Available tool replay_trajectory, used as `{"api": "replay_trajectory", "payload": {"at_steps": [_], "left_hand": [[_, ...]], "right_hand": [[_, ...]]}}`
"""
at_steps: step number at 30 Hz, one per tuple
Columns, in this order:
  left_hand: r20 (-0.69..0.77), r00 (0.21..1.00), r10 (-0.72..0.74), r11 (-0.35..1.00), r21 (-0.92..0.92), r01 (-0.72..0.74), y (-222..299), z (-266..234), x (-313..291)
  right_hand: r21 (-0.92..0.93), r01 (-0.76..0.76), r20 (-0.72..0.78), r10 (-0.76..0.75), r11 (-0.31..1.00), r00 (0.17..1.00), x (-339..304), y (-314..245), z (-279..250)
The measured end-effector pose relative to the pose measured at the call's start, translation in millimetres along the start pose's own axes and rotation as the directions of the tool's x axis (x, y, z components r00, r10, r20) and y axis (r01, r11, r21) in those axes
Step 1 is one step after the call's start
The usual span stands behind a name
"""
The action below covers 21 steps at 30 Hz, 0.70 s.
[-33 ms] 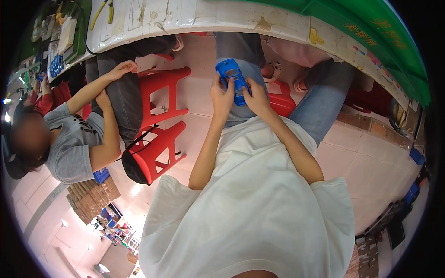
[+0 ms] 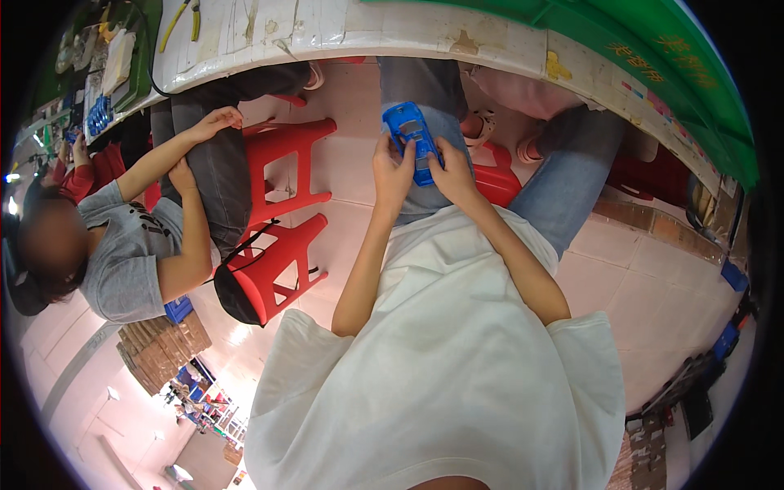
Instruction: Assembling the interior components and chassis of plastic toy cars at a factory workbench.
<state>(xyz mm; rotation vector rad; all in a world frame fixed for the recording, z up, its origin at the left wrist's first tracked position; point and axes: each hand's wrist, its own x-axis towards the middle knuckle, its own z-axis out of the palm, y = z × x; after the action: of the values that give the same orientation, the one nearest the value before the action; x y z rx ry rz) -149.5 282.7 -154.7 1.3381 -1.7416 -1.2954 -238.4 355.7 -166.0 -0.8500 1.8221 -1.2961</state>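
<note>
A blue plastic toy car shell (image 2: 400, 114) with window cutouts is held over my left thigh, its long side tilted slightly. My left hand (image 2: 393, 173) grips the shell's left side, with the thumb laid on its upper face. On the opposite edge, my right hand (image 2: 453, 171) closes round the lower right part, its thumb pressed near the rim. The fingers beneath the shell are mostly hidden.
Ahead runs a worn white table edge (image 2: 327, 42) with yellow-handled pliers (image 2: 195, 23) and a green bin (image 2: 637, 61). To my left sits a person in a grey shirt (image 2: 131, 273); red stools (image 2: 282, 167) stand between us. Stacked cardboard (image 2: 159, 355) lies behind that person.
The toy car shell has shifted very slightly to the right and turned a little in my hands. Both hands keep their hold.
</note>
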Motion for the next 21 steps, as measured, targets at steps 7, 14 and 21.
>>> {"api": "replay_trajectory", "payload": {"at_steps": [7, 14, 21], "left_hand": [[0.158, 0.984, -0.085, 0.994, 0.077, 0.074, -8, -8, -8], [0.095, 0.994, -0.047, 0.998, 0.044, 0.043, -11, -3, -9], [0.115, 0.989, -0.094, 0.981, 0.181, 0.072, 3, -4, -5]], "right_hand": [[-0.012, 0.043, -0.047, -0.044, 0.999, 0.998, -1, -1, 0], [-0.059, -0.006, -0.051, 0.003, 0.998, 0.999, -2, 2, 2], [-0.037, 0.014, -0.057, -0.016, 0.999, 0.998, 4, -4, -4]]}}
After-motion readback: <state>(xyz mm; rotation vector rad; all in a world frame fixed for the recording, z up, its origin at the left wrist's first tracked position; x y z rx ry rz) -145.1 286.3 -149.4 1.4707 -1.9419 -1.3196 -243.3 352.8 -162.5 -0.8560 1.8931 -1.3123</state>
